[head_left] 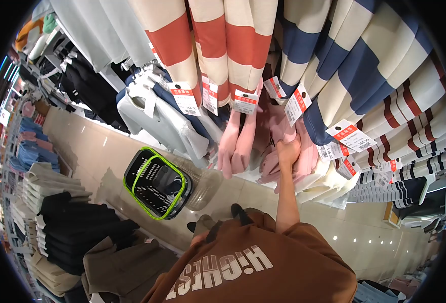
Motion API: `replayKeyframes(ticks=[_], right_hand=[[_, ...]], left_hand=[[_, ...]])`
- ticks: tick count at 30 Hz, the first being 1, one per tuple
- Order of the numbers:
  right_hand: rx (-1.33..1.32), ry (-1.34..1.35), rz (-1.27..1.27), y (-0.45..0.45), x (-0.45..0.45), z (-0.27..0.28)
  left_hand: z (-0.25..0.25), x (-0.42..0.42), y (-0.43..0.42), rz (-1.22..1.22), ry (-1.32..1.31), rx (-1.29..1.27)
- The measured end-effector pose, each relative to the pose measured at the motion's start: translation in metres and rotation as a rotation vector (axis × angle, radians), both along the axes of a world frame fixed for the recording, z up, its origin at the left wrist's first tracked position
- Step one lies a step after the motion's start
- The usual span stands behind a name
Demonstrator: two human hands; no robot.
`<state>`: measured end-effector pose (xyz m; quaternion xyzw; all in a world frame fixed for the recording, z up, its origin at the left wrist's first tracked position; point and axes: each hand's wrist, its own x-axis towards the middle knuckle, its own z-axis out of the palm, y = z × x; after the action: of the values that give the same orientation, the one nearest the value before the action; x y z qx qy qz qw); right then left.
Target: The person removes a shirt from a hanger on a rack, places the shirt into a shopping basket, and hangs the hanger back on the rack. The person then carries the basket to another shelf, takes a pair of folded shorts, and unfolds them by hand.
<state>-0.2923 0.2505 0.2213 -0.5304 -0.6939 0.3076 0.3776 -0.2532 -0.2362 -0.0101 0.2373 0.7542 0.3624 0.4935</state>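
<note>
My right hand [287, 152] reaches forward to the lower rail, its fingers closed on a pink garment [309, 156] hanging among other pink clothes. Paler pink sleeves [237, 139] hang just left of it. Red-and-white price tags [297, 102] dangle above the hand from striped tops. Low at my left side only a bit of my left hand [198, 237] shows, beside olive-brown cloth [205, 225]; its fingers are hidden by my brown top.
A black shopping basket [157, 184] with a lime-green rim stands on the shiny tiled floor, a dark item inside. Striped tops [364, 60] hang overhead. Folded dark clothes [81, 227] are stacked at left. Light-blue shirts [154, 118] hang beside the pink ones.
</note>
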Motion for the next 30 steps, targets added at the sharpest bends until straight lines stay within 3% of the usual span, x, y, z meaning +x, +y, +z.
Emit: replayKeyframes(ticks=[1, 3, 6, 13, 19, 22, 27, 30], right_hand=[[-0.001, -0.007, -0.011, -0.002, 0.000, 0.003], [-0.007, -0.020, -0.033, -0.005, 0.001, 0.007], [0.140, 0.037, -0.043, 0.002, 0.000, -0.015], [0.086, -0.066, -0.006, -0.016, 0.003, 0.023], [0.224, 0.026, -0.002, -0.023, 0.004, 0.021], [0.202, -0.021, -0.032, -0.032, 0.013, 0.028], [0.033, -0.074, -0.079, -0.061, 0.034, 0.044], [0.079, 0.032, -0.088, -0.081, 0.046, 0.047]], left_hand=[[-0.002, 0.000, -0.001, -0.016, 0.017, 0.058], [-0.049, 0.001, -0.014, 0.102, -0.255, 0.084], [-0.065, 0.005, -0.015, 0.190, -0.381, 0.143], [-0.021, 0.005, 0.013, 0.072, -0.139, -0.118], [0.027, -0.006, 0.039, 0.189, -0.092, -0.517], [0.011, 0.004, 0.014, 0.371, 0.090, -0.477], [0.016, 0.004, -0.011, 0.431, 0.024, -0.523], [-0.035, 0.001, -0.036, 0.334, 0.036, -0.501]])
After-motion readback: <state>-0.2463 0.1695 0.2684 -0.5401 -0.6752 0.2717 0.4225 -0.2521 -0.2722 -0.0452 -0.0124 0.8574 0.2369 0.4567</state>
